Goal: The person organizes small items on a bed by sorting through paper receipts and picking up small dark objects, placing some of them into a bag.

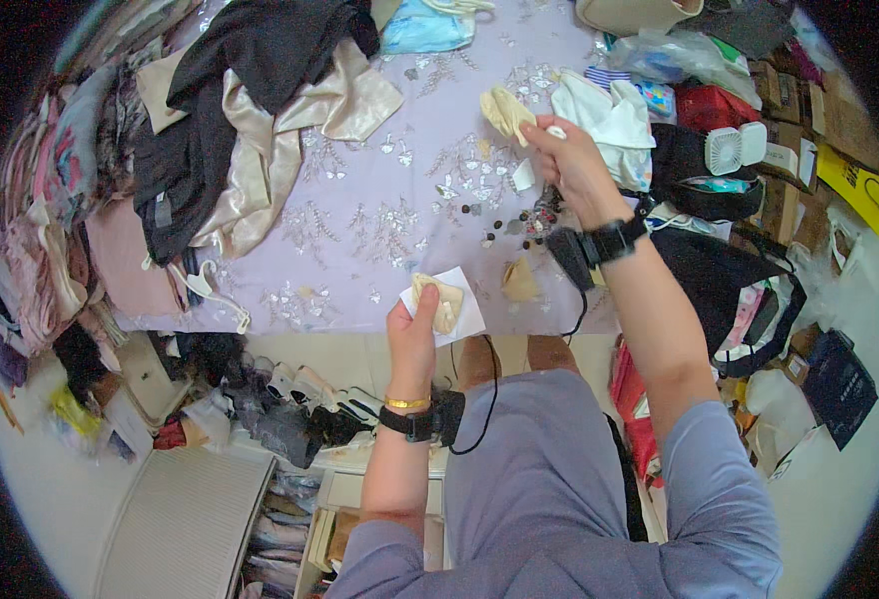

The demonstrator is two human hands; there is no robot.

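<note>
My left hand [413, 339] is closed at the near edge of the table, its thumb pressing a small beige piece of cloth [448, 309] onto a square white card [470, 307]. Farther off to the right, my right hand [577, 168] pinches a second beige cloth piece [506, 111], shaped like a low-cut sock, and holds it above the tabletop. Beneath and beside the right wrist lie small dark and red bits [533, 226], too small to make out. Between the two hands a flat tan scrap [520, 282] rests on the lilac patterned tablecloth [379, 190].
Black and cream satin clothes [265, 195] cover the table's left part, beside stacked garments [80, 150]. A blue face mask [425, 27] lies at the far edge. White cloth [609, 120], a black bag [699, 180] and a small white fan [726, 151] crowd the right side.
</note>
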